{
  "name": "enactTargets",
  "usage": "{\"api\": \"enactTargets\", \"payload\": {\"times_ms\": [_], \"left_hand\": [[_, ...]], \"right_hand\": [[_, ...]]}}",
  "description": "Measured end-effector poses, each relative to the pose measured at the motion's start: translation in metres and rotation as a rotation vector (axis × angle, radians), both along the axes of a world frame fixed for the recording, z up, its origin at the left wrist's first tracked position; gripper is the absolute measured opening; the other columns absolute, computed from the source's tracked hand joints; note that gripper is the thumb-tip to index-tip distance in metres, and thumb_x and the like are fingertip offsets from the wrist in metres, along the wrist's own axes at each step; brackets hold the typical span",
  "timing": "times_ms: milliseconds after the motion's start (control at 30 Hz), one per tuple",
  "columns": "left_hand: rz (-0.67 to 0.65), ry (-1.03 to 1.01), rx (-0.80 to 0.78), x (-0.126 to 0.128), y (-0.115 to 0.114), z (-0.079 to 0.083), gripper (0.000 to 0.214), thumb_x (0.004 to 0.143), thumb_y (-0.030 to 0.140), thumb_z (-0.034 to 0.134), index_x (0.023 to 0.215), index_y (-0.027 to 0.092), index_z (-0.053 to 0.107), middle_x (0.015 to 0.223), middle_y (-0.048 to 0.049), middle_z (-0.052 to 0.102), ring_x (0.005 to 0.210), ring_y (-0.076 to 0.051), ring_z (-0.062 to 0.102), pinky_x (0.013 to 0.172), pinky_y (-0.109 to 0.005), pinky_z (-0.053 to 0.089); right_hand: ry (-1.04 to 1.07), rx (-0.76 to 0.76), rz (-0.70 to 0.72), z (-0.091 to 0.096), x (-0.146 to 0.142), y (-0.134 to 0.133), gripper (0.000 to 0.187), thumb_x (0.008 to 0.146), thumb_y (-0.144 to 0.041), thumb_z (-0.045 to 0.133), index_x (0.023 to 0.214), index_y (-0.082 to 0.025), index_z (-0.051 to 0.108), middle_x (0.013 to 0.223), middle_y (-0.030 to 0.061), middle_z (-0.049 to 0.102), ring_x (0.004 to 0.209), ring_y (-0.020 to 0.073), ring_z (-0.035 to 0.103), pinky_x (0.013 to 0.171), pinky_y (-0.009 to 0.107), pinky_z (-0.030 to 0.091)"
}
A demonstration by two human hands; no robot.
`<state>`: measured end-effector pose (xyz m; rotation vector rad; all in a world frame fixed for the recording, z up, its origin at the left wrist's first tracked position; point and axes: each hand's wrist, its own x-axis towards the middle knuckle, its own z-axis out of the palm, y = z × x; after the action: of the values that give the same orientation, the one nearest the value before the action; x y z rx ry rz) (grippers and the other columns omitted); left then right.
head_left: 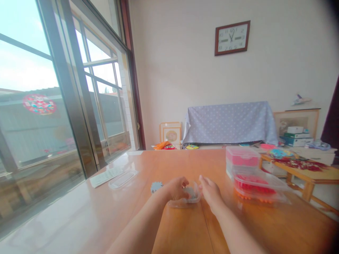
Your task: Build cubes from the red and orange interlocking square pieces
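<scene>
Small clear box [191, 197] sits on wooden table [169, 225], mid-table, grey-blue pieces inside. Left hand [176, 188] is on the box's left side, fingers curled down into it; cannot tell if they pinch anything. Right hand [210, 192] is at the box's right side, loosely open, fingertips against its wall. Grey-blue toothed piece [156, 186] lies just left of the box. Clear lid [123, 179] and paper sheet [106, 175] lie farther left. Red-filled container [254, 187] and pink box [242, 160] are right of the box.

Bright daylight came through the window [53, 88] at left, glaring on the table [79, 218]; edges bent, corners darkened, all slightly soft.
</scene>
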<state>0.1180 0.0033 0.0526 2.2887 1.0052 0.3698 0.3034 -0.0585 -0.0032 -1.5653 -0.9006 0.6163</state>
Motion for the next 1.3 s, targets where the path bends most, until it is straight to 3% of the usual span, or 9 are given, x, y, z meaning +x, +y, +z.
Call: {"api": "enactTargets", "payload": {"times_ms": [133, 333, 567, 733, 867, 967, 1067, 1200, 1300], "left_hand": [[0.060, -0.133, -0.014, -0.005, 0.002, -0.005, 0.040, 0.065, 0.031, 0.074, 0.103, 0.023, 0.071, 0.105, -0.0081, 0.072, 0.095, -0.029, 0.066, 0.085, -0.038, 0.050], [0.179, -0.171, -0.078, -0.003, 0.006, -0.013, 0.025, 0.061, 0.020, 0.067, 0.085, 0.023, 0.070, 0.071, -0.0048, 0.070, 0.083, -0.029, 0.067, 0.083, -0.040, 0.050], [0.205, -0.181, -0.073, 0.001, -0.003, -0.005, 0.030, 0.066, 0.023, 0.064, 0.096, 0.021, 0.071, 0.072, -0.0064, 0.070, 0.079, -0.029, 0.068, 0.078, -0.039, 0.050], [0.270, -0.421, 0.085, -0.025, -0.013, 0.013, 0.031, 0.083, 0.036, 0.056, 0.107, 0.020, 0.066, 0.086, -0.0049, 0.071, 0.079, -0.021, 0.065, 0.076, -0.033, 0.049], [0.476, -0.772, 0.192, -0.068, -0.013, 0.019, 0.034, 0.087, 0.050, 0.055, 0.099, 0.019, 0.064, 0.091, -0.0057, 0.070, 0.084, -0.020, 0.065, 0.078, -0.032, 0.050], [0.676, -0.893, 0.176, -0.102, -0.008, 0.010, 0.040, 0.087, 0.057, 0.054, 0.097, 0.019, 0.063, 0.095, -0.0075, 0.071, 0.089, -0.022, 0.066, 0.079, -0.034, 0.050], [0.764, -1.008, 0.059, -0.123, 0.001, -0.011, 0.046, 0.086, 0.061, 0.053, 0.102, 0.018, 0.063, 0.100, -0.0090, 0.071, 0.095, -0.023, 0.067, 0.081, -0.036, 0.051], [0.743, -1.106, -0.157, -0.129, 0.014, -0.043, 0.055, 0.087, 0.065, 0.049, 0.107, 0.016, 0.062, 0.108, -0.0128, 0.070, 0.099, -0.023, 0.068, 0.087, -0.039, 0.052], [0.713, -1.147, -0.346, -0.128, 0.022, -0.056, 0.062, 0.089, 0.068, 0.045, 0.113, 0.013, 0.060, 0.112, -0.0165, 0.070, 0.099, -0.022, 0.069, 0.090, -0.039, 0.052]], "right_hand": [[-0.004, -0.013, -0.006, 0.004, -0.001, -0.001, 0.054, 0.084, -0.072, 0.042, 0.080, -0.022, 0.063, 0.074, 0.0041, 0.068, 0.057, 0.0174, 0.060, 0.053, 0.027, 0.046], [0.019, -0.029, -0.008, 0.010, -0.004, -0.005, 0.053, 0.083, -0.073, 0.043, 0.073, -0.022, 0.057, 0.070, 0.0035, 0.067, 0.055, 0.0164, 0.058, 0.049, 0.025, 0.044], [0.029, -0.035, -0.009, 0.011, -0.003, -0.004, 0.055, 0.083, -0.073, 0.042, 0.080, -0.022, 0.061, 0.070, 0.0024, 0.066, 0.052, 0.0160, 0.058, 0.047, 0.026, 0.042], [0.001, -0.010, -0.001, 0.009, 0.000, -0.006, 0.056, 0.083, -0.073, 0.041, 0.080, -0.021, 0.062, 0.071, 0.0029, 0.068, 0.054, 0.0168, 0.060, 0.049, 0.027, 0.042], [-0.060, 0.069, 0.010, 0.006, 0.001, -0.010, 0.054, 0.086, -0.071, 0.042, 0.077, -0.021, 0.060, 0.073, 0.0034, 0.069, 0.059, 0.0174, 0.062, 0.056, 0.027, 0.046], [-0.114, 0.128, -0.002, 0.002, 0.001, -0.011, 0.051, 0.087, -0.067, 0.044, 0.090, -0.021, 0.065, 0.087, 0.0066, 0.073, 0.077, 0.0215, 0.069, 0.066, 0.029, 0.050], [-0.177, 0.183, -0.030, 0.000, 0.001, -0.013, 0.049, 0.086, -0.062, 0.050, 0.110, -0.022, 0.066, 0.111, 0.0096, 0.073, 0.101, 0.0247, 0.068, 0.083, 0.033, 0.052], [-0.292, 0.210, -0.061, 0.008, -0.005, -0.016, 0.053, 0.085, -0.056, 0.053, 0.124, -0.020, 0.062, 0.117, 0.0117, 0.071, 0.104, 0.0255, 0.067, 0.089, 0.035, 0.050], [-0.387, 0.225, -0.034, 0.022, -0.019, -0.018, 0.050, 0.085, -0.052, 0.054, 0.123, -0.022, 0.065, 0.116, 0.0100, 0.071, 0.101, 0.0249, 0.066, 0.089, 0.035, 0.050]]}}
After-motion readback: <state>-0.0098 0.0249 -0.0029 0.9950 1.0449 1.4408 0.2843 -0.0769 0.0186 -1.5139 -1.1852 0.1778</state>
